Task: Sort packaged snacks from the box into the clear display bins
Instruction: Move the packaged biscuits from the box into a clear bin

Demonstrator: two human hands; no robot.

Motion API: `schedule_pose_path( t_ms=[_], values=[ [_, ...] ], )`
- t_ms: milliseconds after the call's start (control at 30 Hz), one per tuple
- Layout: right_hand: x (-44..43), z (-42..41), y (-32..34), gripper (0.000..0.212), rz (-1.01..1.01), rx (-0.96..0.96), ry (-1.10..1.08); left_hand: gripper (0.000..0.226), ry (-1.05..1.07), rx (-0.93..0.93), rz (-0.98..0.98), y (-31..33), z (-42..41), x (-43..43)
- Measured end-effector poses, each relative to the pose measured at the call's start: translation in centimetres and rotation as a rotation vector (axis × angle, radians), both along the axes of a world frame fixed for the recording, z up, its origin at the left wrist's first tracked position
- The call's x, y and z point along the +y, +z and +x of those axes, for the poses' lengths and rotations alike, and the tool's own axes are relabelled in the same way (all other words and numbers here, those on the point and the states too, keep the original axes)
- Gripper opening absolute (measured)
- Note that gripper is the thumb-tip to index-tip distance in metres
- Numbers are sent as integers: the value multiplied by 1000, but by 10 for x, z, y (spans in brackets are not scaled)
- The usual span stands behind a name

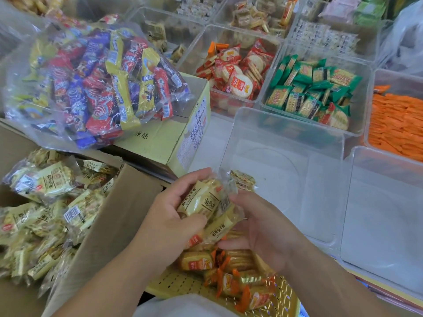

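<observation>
Here, two hands clasp a bundle of pale yellow snack packets [203, 207]. The left hand [171, 218] curls its fingers [183, 181] over the top while the right hand [265, 232] cups underneath, likely so none slip. An empty clear bin [286, 121] waits just beyond the fingers, and the cardboard box [119, 213] lies to their left. The packet count and print are unreadable.

Left hand [169, 216] and right hand [263, 227] bare; forearms [109, 277] uncovered; white garment [183, 305] below.

Left hand [169, 216], right hand [263, 227], seemingly curled.
</observation>
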State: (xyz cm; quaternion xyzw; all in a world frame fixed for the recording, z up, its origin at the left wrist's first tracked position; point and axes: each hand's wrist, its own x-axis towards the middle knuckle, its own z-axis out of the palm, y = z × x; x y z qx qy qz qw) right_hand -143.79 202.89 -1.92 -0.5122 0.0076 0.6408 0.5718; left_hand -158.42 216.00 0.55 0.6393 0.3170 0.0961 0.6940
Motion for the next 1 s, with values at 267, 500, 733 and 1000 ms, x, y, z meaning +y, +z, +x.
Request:
schedule_pose_path(
  t_ms=[267,500,733,1000],
  values=[
    [2,31,-4,31,-21,-66,-84,75,277,-217,-489,-13,4,15],
    [20,114,-33,25,-165,-594,-412,72,451,-177,-618,-29,2,33],
    [49,135,-114,48,-416,-1220,127,66,480,-112,-655,-37,-4,29],
    [71,123,-143,44,-329,-1208,859,72,506,-152,-690,-37,-5,29]
  ],
)
